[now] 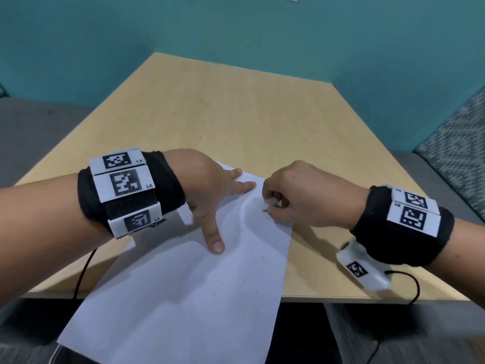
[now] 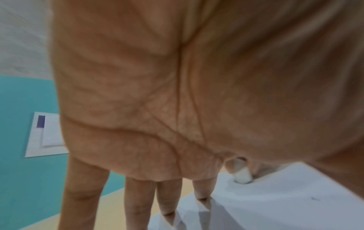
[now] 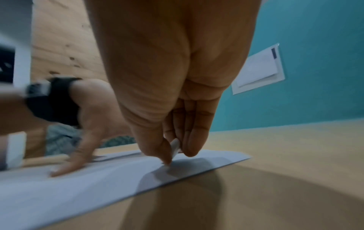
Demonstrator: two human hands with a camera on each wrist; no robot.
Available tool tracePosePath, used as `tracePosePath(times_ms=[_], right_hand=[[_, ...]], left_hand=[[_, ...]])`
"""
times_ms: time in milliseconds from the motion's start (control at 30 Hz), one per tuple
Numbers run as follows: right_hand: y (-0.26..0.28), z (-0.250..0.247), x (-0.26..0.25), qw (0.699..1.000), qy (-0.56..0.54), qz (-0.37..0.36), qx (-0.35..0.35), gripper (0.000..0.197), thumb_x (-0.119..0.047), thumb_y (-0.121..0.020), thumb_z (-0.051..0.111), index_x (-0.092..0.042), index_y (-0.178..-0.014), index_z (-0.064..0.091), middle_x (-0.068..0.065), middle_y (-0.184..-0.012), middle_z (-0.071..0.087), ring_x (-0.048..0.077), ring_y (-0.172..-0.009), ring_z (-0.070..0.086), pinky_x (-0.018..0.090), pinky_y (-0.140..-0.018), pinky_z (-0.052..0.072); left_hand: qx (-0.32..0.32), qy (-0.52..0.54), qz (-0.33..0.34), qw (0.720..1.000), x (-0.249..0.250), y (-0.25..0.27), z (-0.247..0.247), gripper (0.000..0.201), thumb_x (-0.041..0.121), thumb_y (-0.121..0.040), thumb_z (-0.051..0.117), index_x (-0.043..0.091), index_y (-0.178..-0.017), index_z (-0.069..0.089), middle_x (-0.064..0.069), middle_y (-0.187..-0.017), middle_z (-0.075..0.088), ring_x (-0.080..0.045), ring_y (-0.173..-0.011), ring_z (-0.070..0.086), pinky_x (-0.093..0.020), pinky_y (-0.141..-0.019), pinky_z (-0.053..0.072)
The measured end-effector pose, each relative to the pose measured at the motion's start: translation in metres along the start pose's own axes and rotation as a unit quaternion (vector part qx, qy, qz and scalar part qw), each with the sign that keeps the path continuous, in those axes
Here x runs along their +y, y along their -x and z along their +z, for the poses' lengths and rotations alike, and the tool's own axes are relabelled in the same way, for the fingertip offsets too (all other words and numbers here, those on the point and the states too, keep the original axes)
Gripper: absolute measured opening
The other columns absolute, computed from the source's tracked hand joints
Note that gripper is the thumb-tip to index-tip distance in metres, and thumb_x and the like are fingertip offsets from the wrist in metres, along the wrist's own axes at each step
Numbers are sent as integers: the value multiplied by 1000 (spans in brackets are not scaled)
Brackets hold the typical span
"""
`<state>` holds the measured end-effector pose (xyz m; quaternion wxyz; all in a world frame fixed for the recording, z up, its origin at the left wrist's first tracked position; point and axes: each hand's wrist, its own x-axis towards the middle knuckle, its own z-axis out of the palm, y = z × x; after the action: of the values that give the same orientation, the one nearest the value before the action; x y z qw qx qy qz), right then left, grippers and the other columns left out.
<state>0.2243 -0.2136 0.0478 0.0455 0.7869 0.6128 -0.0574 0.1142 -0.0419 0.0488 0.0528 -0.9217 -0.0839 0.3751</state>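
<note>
A white sheet of paper point(image 1: 189, 279) lies on the wooden table point(image 1: 236, 114), its near end hanging over the front edge. My left hand point(image 1: 210, 190) lies flat on the sheet's far left part, fingers spread and straight, thumb pointing toward me. My right hand point(image 1: 291, 198) pinches a small white eraser point(image 1: 273, 202) between thumb and fingers and holds it down on the paper near the far right corner. The eraser point(image 3: 175, 147) shows between the fingertips in the right wrist view, and again as the eraser point(image 2: 243, 176) in the left wrist view. Small dark specks dot the sheet.
A teal wall point(image 1: 236, 30) rises behind the table, with a white notice point(image 3: 258, 70) stuck to it. Grey seating point(image 1: 31, 132) flanks the table on the left, a patterned cushion point(image 1: 456, 143) on the right. Black cables hang from both wristbands over the table's front edge.
</note>
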Motion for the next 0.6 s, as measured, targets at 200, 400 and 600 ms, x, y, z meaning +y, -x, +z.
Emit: tracePosePath(times_ms=[200, 400, 600], right_hand=[[-2, 2, 3, 1000, -11, 4, 20, 7, -28, -85, 60, -23, -85, 65, -7, -73, 63, 15, -68, 57, 40, -63, 56], [-8, -2, 14, 999, -16, 29, 24, 6, -26, -84, 64, -21, -86, 67, -6, -74, 66, 17, -71, 60, 45, -67, 58], [-7, 2, -2, 1000, -5, -15, 8, 7, -27, -88, 60, -22, -86, 65, -7, -74, 62, 18, -68, 58, 38, -61, 53]], left_hand=[[1, -9, -4, 1000, 0, -3, 1, 153, 83, -56, 83, 52, -156, -29, 17, -168, -33, -22, -158, 26, -48, -118, 40], [-6, -9, -7, 1000, 0, -6, 1, 154, 85, -55, 81, 51, -155, -31, 15, -167, -36, -23, -161, 18, -50, -121, 36], [-3, -5, -8, 1000, 1, -2, 0, 152, 82, -58, 83, 52, -156, -29, 17, -168, -33, -24, -154, 36, -49, -118, 40]])
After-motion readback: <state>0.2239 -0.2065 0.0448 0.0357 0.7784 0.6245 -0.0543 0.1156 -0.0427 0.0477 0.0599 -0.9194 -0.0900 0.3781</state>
